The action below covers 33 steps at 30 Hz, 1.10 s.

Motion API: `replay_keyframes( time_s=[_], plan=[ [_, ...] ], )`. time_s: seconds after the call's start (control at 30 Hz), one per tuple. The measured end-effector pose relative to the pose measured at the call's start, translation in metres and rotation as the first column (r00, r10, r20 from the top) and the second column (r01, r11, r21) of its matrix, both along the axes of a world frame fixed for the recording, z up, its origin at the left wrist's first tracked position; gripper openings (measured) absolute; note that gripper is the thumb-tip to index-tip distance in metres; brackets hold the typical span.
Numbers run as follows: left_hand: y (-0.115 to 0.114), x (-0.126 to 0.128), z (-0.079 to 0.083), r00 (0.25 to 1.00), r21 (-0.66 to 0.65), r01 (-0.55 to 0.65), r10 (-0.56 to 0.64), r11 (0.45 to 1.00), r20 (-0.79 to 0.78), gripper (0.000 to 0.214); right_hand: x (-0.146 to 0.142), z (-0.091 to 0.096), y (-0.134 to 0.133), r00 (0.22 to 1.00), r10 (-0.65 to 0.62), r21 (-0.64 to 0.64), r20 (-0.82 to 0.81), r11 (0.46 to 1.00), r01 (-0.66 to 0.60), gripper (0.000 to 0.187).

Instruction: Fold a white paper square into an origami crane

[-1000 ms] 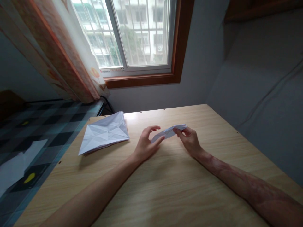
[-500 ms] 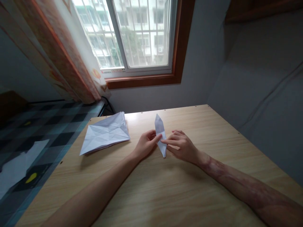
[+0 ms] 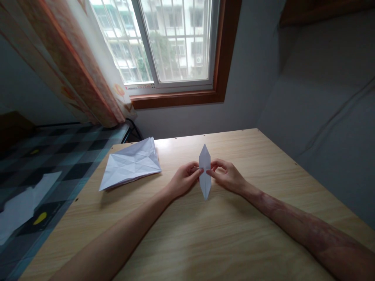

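A narrow folded piece of white paper (image 3: 205,158), pointed at both ends, is held between my two hands over the wooden table (image 3: 175,242). My left hand (image 3: 186,178) pinches its left edge near the middle, thumb on the face towards me. Opposite it, my right hand (image 3: 227,175) grips the right edge with its thumb in front and the fingers curled behind. A crease runs down the lower half of the paper. The fingertips behind it are partly hidden.
A stack of creased white paper sheets (image 3: 131,164) lies at the table's back left. Left of the table is a bed with a checked cover (image 3: 88,136), bearing more white paper (image 3: 22,210). Behind stand a barred window (image 3: 178,43) and a curtain (image 3: 70,58).
The folded paper has shifted slightly right and turned from a tilt to nearly straight. My right hand has gone from touching its face with extended fingers to pinching its right edge.
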<state>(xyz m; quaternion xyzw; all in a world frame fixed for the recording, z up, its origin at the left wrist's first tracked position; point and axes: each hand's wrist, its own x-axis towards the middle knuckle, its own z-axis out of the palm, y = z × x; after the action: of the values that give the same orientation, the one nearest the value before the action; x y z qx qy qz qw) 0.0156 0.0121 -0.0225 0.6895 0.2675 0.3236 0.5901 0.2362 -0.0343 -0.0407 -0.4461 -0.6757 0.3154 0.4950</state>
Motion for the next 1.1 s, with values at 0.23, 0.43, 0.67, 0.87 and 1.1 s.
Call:
replay_keyframes(
  time_s=[0.23, 0.43, 0.67, 0.87, 1.1],
  plan=[
    [-0.001, 0.001, -0.003, 0.998, -0.063, 0.062, -0.060, 0.996, 0.029, 0.048, 0.002, 0.003, -0.003, 0.996, -0.087, 0.130, -0.023, 0.987, 0.089, 0.013],
    [0.002, 0.001, -0.002, 0.997, -0.125, -0.017, 0.026, 0.992, 0.075, 0.053, 0.005, 0.001, -0.001, 0.999, 0.042, 0.262, 0.021, 0.964, -0.046, 0.021],
    [0.008, -0.001, -0.003, 0.990, -0.172, -0.055, 0.077, 0.984, 0.122, 0.050, 0.004, 0.000, -0.001, 0.992, 0.127, 0.227, 0.010, 0.966, -0.126, 0.025],
    [0.011, -0.002, -0.010, 0.981, -0.253, -0.010, 0.058, 0.967, 0.185, 0.044, 0.004, 0.002, -0.001, 0.994, 0.103, 0.232, 0.023, 0.967, -0.106, 0.026],
    [0.007, -0.003, -0.005, 0.998, -0.177, -0.020, 0.030, 0.984, 0.056, 0.049, 0.004, 0.003, -0.005, 0.990, 0.093, 0.270, 0.101, 0.956, -0.118, 0.026]
  ],
)
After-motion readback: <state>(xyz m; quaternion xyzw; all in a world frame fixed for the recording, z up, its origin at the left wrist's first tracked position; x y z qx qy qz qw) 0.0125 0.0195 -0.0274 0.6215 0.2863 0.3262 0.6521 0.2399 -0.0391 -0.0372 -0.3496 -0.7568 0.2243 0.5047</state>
